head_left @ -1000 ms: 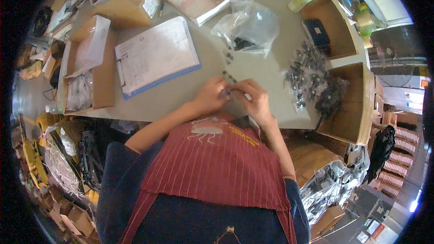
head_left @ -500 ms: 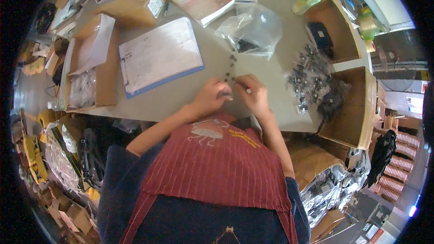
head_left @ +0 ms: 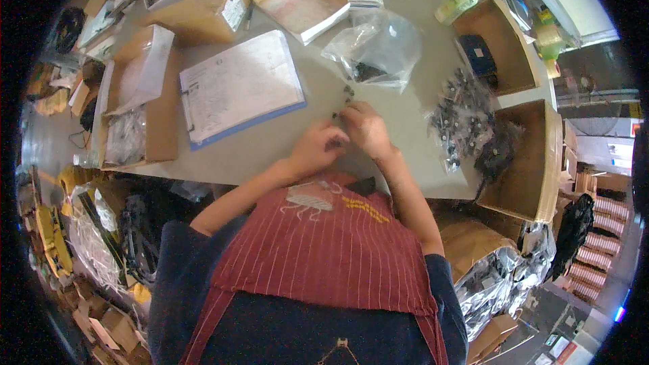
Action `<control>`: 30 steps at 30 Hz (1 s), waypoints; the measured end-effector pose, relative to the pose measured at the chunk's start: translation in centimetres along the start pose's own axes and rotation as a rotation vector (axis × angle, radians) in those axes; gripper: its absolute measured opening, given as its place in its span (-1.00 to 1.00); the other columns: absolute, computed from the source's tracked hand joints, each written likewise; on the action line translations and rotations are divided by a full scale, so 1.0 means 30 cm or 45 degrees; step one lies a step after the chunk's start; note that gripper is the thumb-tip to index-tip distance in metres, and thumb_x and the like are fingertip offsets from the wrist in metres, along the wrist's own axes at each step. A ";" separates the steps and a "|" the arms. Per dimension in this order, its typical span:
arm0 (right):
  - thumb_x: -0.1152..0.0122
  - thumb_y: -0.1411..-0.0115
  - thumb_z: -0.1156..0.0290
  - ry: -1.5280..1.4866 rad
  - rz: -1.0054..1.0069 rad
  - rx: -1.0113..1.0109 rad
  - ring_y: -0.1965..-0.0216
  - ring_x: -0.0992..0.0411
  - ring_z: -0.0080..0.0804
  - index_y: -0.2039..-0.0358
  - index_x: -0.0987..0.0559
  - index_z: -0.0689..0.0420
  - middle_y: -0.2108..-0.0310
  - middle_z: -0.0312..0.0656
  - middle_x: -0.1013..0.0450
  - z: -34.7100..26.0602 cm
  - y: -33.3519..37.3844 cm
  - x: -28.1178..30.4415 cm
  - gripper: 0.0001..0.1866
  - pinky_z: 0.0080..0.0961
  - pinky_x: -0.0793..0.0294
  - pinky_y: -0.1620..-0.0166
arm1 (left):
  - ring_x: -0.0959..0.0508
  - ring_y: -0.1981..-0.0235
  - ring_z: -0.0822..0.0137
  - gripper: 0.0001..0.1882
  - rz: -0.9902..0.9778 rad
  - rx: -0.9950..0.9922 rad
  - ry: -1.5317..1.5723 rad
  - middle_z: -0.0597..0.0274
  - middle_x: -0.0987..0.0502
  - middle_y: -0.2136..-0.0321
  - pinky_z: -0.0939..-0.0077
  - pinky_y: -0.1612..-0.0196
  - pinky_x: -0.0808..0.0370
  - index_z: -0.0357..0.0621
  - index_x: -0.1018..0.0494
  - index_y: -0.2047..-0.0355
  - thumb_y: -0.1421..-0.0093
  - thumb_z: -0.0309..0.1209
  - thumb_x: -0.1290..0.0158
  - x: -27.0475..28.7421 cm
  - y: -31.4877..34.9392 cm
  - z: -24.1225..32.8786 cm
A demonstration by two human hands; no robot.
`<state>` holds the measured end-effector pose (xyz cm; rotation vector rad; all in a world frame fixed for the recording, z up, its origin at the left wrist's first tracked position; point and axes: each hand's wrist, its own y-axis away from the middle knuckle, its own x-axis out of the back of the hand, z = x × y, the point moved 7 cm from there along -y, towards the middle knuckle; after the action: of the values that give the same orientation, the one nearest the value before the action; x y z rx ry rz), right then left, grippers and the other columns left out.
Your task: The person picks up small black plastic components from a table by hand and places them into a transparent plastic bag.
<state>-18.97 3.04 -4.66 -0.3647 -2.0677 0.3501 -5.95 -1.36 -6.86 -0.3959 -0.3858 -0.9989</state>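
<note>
Above the near part of the table, my left hand (head_left: pixel 318 149) is curled with its fingertips together. Whatever lies inside that grip is too small to make out. My right hand (head_left: pixel 367 132) reaches a little farther out, fingers bent down and closed at the tabletop. Its fingertips are right by a small dark piece (head_left: pixel 335 115), and the fingers hide what is between them. Just beyond lies a short row of small dark pieces (head_left: pixel 349 92). A clear plastic bag (head_left: pixel 389 44) with more dark pieces inside rests at the row's far end.
A blue clipboard with paper (head_left: pixel 243 84) lies left of my hands. Open cardboard boxes stand at left (head_left: pixel 159 132) and right (head_left: pixel 524 162). A pile of small bagged parts (head_left: pixel 463 118) covers the table's right side. Farther back are a shallow tray (head_left: pixel 301 1) and a bottle (head_left: pixel 460 3).
My right hand has moved forward and slightly left, its fingers now over the near dark pieces. A small white item seen at it before no longer shows. My left hand stays nearly in place.
</note>
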 end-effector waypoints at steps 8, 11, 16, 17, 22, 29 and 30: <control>-0.28 -0.07 0.64 -0.611 -0.012 -0.157 0.15 -0.54 -0.09 0.22 -0.64 0.20 0.18 -0.04 -0.55 -0.146 0.023 0.172 -0.78 -0.34 -0.57 0.12 | -0.54 0.16 0.01 -0.67 0.037 -0.033 0.030 0.03 -0.51 0.23 0.22 0.10 -0.50 -0.08 -0.53 0.12 -0.09 -0.38 -0.28 -0.039 0.011 -0.068; -0.27 -0.07 0.65 -0.610 -0.035 -0.128 0.09 -0.52 -0.07 0.21 -0.64 0.20 0.12 -0.03 -0.53 -0.150 0.047 0.178 -0.76 -0.30 -0.56 0.08 | -0.52 0.08 -0.05 -0.63 0.005 0.004 0.030 -0.02 -0.52 0.15 0.15 0.05 -0.48 -0.13 -0.51 0.09 -0.09 -0.37 -0.27 -0.027 -0.003 -0.037; -0.24 -0.03 0.65 -0.335 -0.120 0.117 -0.08 -0.42 0.05 0.22 -0.63 0.20 -0.01 0.01 -0.47 -0.221 0.038 0.201 -0.74 -0.19 -0.48 -0.09 | -0.50 -0.01 -0.08 -0.63 -0.084 -0.074 0.001 -0.04 -0.50 0.02 0.17 -0.05 -0.47 -0.18 -0.51 0.07 -0.11 -0.39 -0.25 -0.039 -0.011 -0.025; -0.22 -0.03 0.65 -0.290 -0.160 0.154 -0.11 -0.39 0.08 0.24 -0.62 0.21 -0.04 0.02 -0.45 -0.227 0.041 0.189 -0.76 -0.15 -0.45 -0.12 | -0.50 -0.01 -0.08 -0.63 -0.087 -0.078 0.001 -0.04 -0.50 0.02 0.17 -0.05 -0.47 -0.18 -0.51 0.07 -0.11 -0.39 -0.25 -0.038 -0.018 -0.006; -0.11 0.00 0.70 -0.126 -0.207 0.154 -0.15 -0.37 0.08 0.15 -0.60 0.21 -0.10 0.04 -0.42 -0.182 0.090 0.154 -0.64 -0.16 -0.43 -0.14 | -0.54 0.00 0.05 -0.68 -0.055 0.088 0.139 -0.05 -0.52 0.00 0.28 -0.05 -0.48 -0.24 -0.50 0.03 -0.22 -0.42 -0.12 -0.011 -0.018 0.036; -0.18 -0.16 0.54 -0.269 -0.160 -0.357 0.17 -0.51 0.06 0.20 -0.52 0.21 0.22 0.04 -0.52 -0.094 0.126 0.159 -0.83 -0.20 -0.52 0.13 | -0.62 0.23 0.09 -0.69 -0.108 0.348 0.261 -0.04 -0.61 0.26 0.28 0.12 -0.53 -0.22 -0.51 0.11 -0.23 -0.28 -0.14 -0.021 -0.012 -0.045; -0.19 -0.20 0.51 -0.318 -0.115 -0.488 0.21 -0.52 0.07 0.21 -0.52 0.21 0.27 0.04 -0.53 -0.086 0.125 0.159 -0.85 -0.20 -0.51 0.17 | -0.62 0.27 0.07 -0.74 -0.062 0.333 0.249 -0.03 -0.60 0.31 0.25 0.17 -0.52 -0.21 -0.52 0.17 -0.22 -0.30 -0.13 -0.013 -0.015 -0.042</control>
<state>-18.61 8.60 -1.13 -0.4726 -2.3905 -0.0644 -6.37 -1.91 -8.06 -0.0524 -0.3448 -1.0095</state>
